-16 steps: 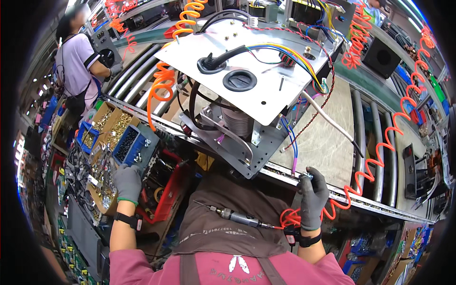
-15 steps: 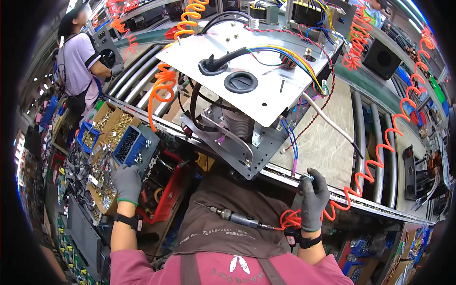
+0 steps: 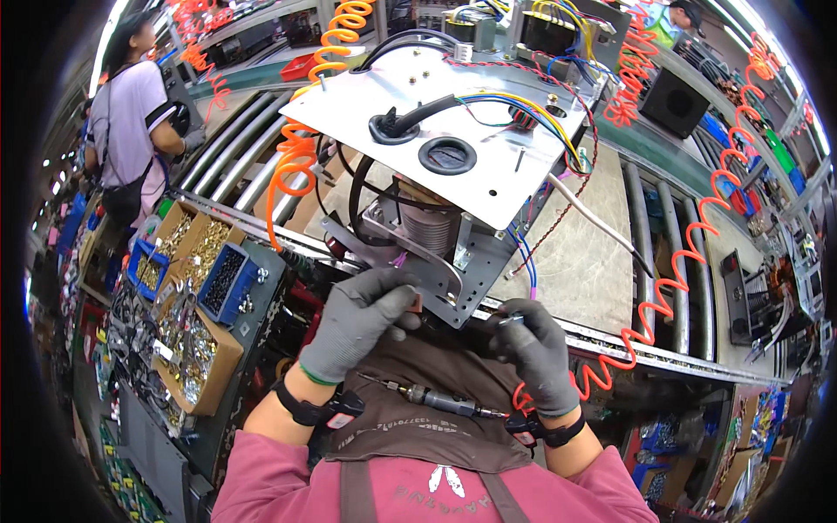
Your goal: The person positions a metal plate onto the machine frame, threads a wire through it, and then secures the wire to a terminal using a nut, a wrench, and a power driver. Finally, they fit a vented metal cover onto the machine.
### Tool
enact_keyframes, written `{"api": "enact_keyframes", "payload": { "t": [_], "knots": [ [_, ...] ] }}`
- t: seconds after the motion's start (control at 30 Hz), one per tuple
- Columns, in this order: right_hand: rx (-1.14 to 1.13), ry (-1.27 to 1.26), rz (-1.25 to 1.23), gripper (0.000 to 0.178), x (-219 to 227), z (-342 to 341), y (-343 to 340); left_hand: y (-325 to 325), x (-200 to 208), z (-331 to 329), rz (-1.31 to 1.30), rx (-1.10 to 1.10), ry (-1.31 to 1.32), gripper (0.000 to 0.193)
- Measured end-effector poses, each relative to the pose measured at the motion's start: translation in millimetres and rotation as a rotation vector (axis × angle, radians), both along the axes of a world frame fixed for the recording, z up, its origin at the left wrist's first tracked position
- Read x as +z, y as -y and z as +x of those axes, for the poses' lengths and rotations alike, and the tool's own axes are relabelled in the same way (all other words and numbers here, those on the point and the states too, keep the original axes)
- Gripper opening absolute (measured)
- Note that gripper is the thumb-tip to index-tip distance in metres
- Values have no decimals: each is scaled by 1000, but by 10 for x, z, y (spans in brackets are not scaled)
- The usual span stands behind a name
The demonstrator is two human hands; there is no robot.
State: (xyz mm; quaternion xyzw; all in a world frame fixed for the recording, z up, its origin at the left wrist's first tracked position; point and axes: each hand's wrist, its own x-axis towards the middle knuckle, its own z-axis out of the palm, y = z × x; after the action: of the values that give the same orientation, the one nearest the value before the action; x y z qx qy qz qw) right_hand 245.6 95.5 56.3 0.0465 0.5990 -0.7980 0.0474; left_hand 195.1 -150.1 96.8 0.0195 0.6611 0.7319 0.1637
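My gloved left hand (image 3: pixel 350 324) is closed, thumb and fingers pinching a small flat reddish-brown piece (image 3: pixel 417 303). My gloved right hand (image 3: pixel 539 359) is closed on a small shiny metal part (image 3: pixel 514 319), mostly covered by the fingers. Both hands are in front of the near edge of a metal assembly, touching none of it. That assembly has a white top plate (image 3: pixel 366 96) with black grommets, a perforated grey base plate (image 3: pixel 462 296) and a ribbed coil (image 3: pixel 427 228) between them. Coloured wires (image 3: pixel 523 98) arch over the top plate.
A pneumatic screwdriver (image 3: pixel 436 399) lies across my apron, its orange coiled hose to the right. On the left are a blue bin (image 3: pixel 225 283) of dark screws and a cardboard box (image 3: pixel 218 370) of small parts. Rollers (image 3: pixel 667 253) flank a wooden board (image 3: pixel 602 253). Another person stands far left.
My left hand has left the parts bins and come right, in front of the assembly, now with the reddish-brown piece. My right hand has shifted slightly left, still holding the metal part.
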Motion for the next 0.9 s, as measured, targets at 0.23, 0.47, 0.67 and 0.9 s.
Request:
{"api": "enact_keyframes", "payload": {
  "t": [0.23, 0.47, 0.67, 0.9],
  "knots": [
    [-151, 154, -109, 25, -124, -116, -1, 222, -162, -168, 343, 5, 341, 33],
    [-203, 222, -139, 22, -57, -402, -64, 435, -303, -247, 446, 66, 365, 26],
    [-137, 38, 95, 27, 259, -547, 183, 476, -251, -318, 379, 144, 200, 26],
    [-128, -46, 211, 32, 609, -683, 419, 562, -180, -520, 261, 208, 3, 38]
  ]
}}
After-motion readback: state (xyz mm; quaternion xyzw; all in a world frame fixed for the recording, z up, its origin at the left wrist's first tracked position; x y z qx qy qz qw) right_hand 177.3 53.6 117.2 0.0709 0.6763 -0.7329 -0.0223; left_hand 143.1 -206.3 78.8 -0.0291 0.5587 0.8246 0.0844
